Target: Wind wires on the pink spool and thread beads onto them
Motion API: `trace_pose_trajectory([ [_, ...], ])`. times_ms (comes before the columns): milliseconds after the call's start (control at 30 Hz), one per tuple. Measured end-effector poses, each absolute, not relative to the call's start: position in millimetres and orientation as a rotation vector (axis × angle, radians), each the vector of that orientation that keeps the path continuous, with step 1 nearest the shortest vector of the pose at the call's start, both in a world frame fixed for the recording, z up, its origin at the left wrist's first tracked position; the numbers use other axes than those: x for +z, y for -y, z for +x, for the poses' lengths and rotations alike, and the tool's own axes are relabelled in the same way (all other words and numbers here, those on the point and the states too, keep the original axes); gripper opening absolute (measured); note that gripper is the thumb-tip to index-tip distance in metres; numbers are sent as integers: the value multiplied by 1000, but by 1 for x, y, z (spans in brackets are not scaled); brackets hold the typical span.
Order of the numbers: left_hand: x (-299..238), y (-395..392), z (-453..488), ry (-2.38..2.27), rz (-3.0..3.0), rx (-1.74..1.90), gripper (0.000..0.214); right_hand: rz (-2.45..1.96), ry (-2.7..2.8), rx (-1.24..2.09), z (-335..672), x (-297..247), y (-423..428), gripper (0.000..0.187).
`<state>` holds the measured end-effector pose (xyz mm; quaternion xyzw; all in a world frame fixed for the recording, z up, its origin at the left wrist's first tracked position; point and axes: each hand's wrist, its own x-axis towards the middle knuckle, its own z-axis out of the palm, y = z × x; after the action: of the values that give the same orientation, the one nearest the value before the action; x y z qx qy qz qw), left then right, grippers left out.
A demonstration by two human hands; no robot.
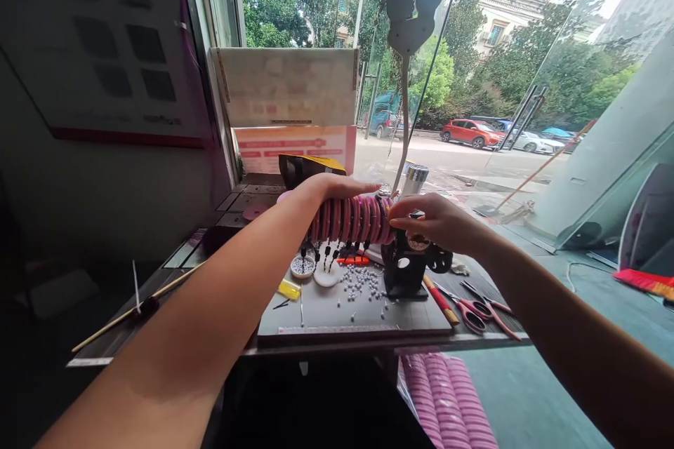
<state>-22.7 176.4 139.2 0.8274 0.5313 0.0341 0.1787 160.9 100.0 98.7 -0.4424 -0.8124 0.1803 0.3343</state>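
Observation:
A horizontal row of pink rings (347, 221) with dark bands between them sits over the work board. Black strands with small black pieces (327, 251) hang below it. My left hand (347, 186) rests flat along the top of the row, fingers stretched out. At the right end, my right hand (421, 216) has its thumb and fingers closed at the edge of the last pink ring; the exact grip is partly hidden. A black stand (404, 277) with a round knob stands under that end. Loose white-headed pins (363, 284) lie scattered below.
A small dish of beads (302, 266), a white round dish (326, 278), a yellow piece (289, 289) and a ruler (337, 330) lie on the board. Red-handled scissors (471, 316) are at right. More pink rings (447, 400) are bagged below. A lamp arm (404, 98) rises behind.

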Motion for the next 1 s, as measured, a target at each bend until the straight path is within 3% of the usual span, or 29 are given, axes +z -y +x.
trace_pose_trajectory([
  [500,141,-174,-20,-1448,2192,49,71,-1183,2174,391,161,101,-102,24],
  [1000,139,-180,-20,-1400,2170,2,77,-1203,2050,368,152,95,-97,14],
])
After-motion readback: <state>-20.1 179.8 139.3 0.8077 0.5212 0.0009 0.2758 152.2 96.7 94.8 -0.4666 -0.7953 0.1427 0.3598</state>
